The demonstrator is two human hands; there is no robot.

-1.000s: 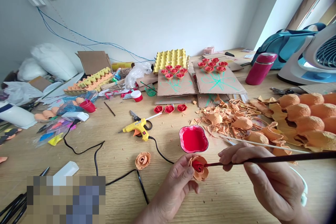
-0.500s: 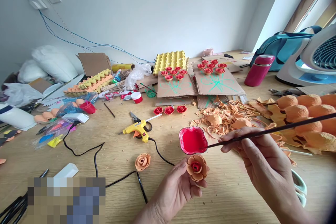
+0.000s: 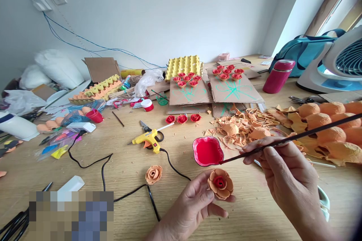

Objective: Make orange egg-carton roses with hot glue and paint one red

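Note:
My left hand (image 3: pixel 195 201) holds a paper flower (image 3: pixel 221 183) by its edge. The flower's petals are orange-tan, and its centre is painted red. In my right hand (image 3: pixel 285 175) is a thin dark paintbrush (image 3: pixel 305 133), held like a pencil. Its tip reaches the near right rim of a small scalloped dish (image 3: pixel 208 152) of red paint, just above the flower; I cannot tell if it touches the rim. An unpainted flower (image 3: pixel 154 174) lies on the table left of my left hand.
A yellow glue gun (image 3: pixel 149 139) and scissors (image 3: pixel 145 126) lie left of the dish. Behind are red flowers (image 3: pixel 182 119) and cardboard sheets (image 3: pixel 192 94) bearing more. Carton scraps (image 3: pixel 232 128), egg trays (image 3: pixel 333 128), a pink flask (image 3: pixel 279 76) and a fan (image 3: pixel 333 60) occupy the right.
My left hand has moved the flower slightly right and down. The brush tip has shifted a little left and down along the dish's rim.

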